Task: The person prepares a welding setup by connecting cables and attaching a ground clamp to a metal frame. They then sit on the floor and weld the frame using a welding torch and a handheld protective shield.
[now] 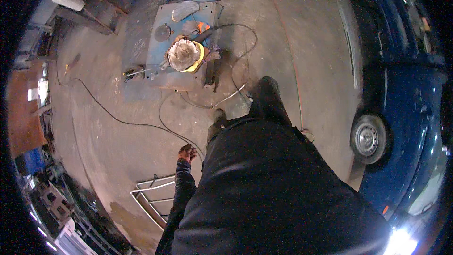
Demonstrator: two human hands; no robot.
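Left hand (187, 153) hung low, fingers partly curled; whether it gripped black cable (126, 123) close beside it, I could not tell. Right hand was out of view, its state could not be told. Cable lay across floor (321, 66), curving away to left. Tubular metal frame (141, 190) lay near left hand. Blue-grey surface (157, 49) stood ahead, blue vehicle (401, 104) at right.

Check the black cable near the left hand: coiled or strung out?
Strung out: the black cable runs in a long curve across the floor toward the left hand; grip unclear.
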